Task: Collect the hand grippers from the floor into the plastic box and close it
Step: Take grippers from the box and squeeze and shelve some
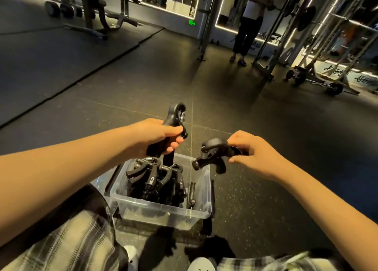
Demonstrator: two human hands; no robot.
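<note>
A clear plastic box (161,206) stands open on the dark floor between my knees, with several black hand grippers (155,178) piled inside. My left hand (152,135) grips a black hand gripper (176,117) upright by its handles, spring end up, just above the box's far side. My right hand (251,150) pinches a second black hand gripper (212,155) by one end, held sideways over the box's far right corner. The box's lid is not clearly in view.
A dark strip (111,179) lies along the box's left side. A person (248,23) stands at the back by a weight rack (306,45). Benches and dumbbells (67,9) are at the far left. A barbell (319,82) lies on the floor at right.
</note>
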